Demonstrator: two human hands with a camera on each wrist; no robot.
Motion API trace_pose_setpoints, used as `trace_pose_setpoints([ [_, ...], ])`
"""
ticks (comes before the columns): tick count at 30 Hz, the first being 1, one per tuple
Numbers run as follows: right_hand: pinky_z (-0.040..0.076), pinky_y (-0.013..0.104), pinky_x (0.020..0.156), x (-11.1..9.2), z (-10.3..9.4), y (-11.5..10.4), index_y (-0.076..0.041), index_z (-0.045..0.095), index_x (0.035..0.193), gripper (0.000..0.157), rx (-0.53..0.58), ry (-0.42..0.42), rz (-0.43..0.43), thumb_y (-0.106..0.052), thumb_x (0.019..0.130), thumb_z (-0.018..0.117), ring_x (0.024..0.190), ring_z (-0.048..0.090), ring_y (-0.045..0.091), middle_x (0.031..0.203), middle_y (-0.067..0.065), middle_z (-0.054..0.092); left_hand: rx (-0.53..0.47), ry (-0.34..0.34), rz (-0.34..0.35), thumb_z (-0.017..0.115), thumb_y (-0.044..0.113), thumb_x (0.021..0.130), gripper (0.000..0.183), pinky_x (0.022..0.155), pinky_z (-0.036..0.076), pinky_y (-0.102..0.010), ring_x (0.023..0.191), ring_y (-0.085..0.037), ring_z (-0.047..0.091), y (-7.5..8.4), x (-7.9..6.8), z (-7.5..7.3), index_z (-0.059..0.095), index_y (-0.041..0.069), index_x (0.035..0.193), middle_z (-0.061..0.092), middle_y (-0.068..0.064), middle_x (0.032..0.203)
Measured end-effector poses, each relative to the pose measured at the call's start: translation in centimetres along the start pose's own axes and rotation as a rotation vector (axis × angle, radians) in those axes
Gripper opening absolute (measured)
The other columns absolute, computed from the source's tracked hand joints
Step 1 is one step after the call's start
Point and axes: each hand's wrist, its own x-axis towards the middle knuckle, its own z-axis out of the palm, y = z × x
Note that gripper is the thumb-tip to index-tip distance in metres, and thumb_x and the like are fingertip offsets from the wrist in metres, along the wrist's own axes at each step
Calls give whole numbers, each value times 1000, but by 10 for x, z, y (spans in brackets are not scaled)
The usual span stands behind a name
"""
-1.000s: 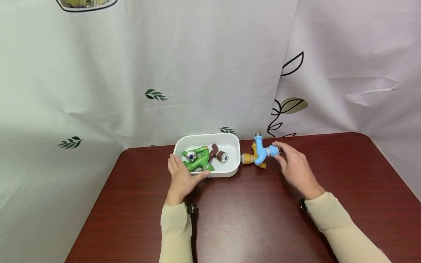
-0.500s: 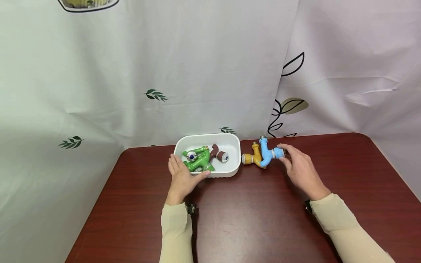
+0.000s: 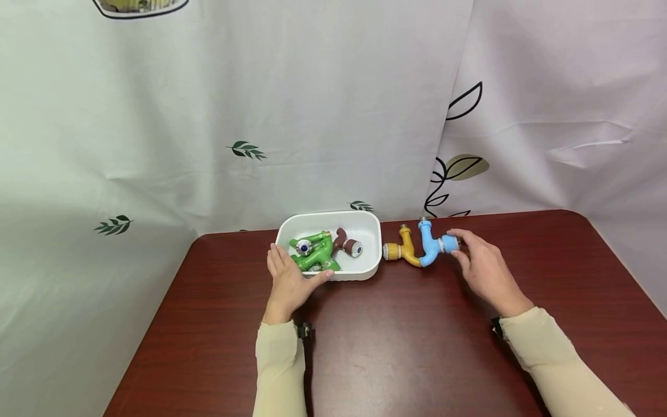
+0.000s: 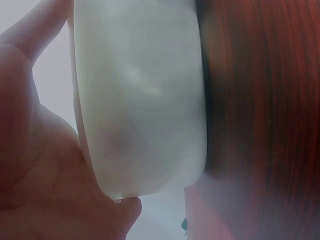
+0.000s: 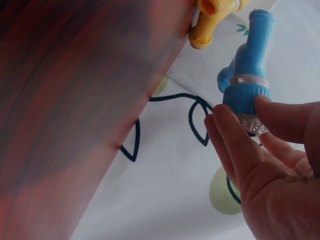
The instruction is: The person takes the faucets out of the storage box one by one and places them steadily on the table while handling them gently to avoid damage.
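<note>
My right hand (image 3: pixel 487 269) pinches a light blue tap (image 3: pixel 429 243) by its ribbed knob, thumb on one side and fingers on the other. In the right wrist view the blue tap (image 5: pixel 252 55) is raised off the table, its body pointing away from the palm. A yellow tap (image 3: pixel 409 249) lies just left of it, and their spouts meet in the head view. My left hand (image 3: pixel 289 284) rests with straight fingers against the near left corner of a white plastic bin (image 3: pixel 368 273), thumb along the front rim. Inside are green taps (image 3: pixel 320 255) and a brown tap (image 3: pixel 344 243).
The bin stands at the back of a dark red wooden table (image 3: pixel 385 341). A white curtain (image 3: pixel 323 116) printed with leaves hangs right behind the table's back edge. The yellow tap's knob is close beside the bin's right wall.
My right hand has moved right with the blue tap, uncovering more of the yellow tap that it overlapped. My left hand and the bin have stayed in place.
</note>
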Motion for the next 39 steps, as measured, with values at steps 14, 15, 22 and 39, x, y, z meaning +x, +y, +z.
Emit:
trace_pose_setpoints([
  [14, 47, 59, 82, -2, -1, 11, 3, 55, 130, 40, -29, -57, 22, 6, 92, 65, 98, 60, 42, 117, 30, 63, -6, -9, 6, 81, 54, 79, 135, 119, 10, -55, 148, -43, -19, 3, 0, -1, -9, -16, 152, -21, -28, 161],
  [15, 47, 59, 83, -2, -1, 12, 3, 55, 131, 40, -29, -63, 26, 6, 92, 65, 99, 60, 43, 117, 30, 62, -4, -8, 5, 81, 54, 79, 135, 119, 10, -55, 148, -43, -19, 3, 0, -1, -9, -15, 152, -21, -27, 161],
  [22, 47, 59, 82, -1, 0, 15, 3, 54, 131, 39, -42, -98, 34, 6, 93, 63, 99, 60, 43, 117, 32, 62, 4, -7, 2, 80, 54, 79, 134, 120, 9, -54, 148, -43, -19, 2, 1, -1, -9, -15, 152, -21, -28, 161],
  [39, 48, 58, 82, 5, 3, 17, 4, 53, 131, 38, -65, -165, 72, 5, 94, 63, 96, 60, 42, 117, 33, 61, 0, -14, -4, 81, 53, 79, 134, 120, 7, -54, 148, -43, -21, 2, -2, -1, -9, -16, 152, -22, -27, 161],
])
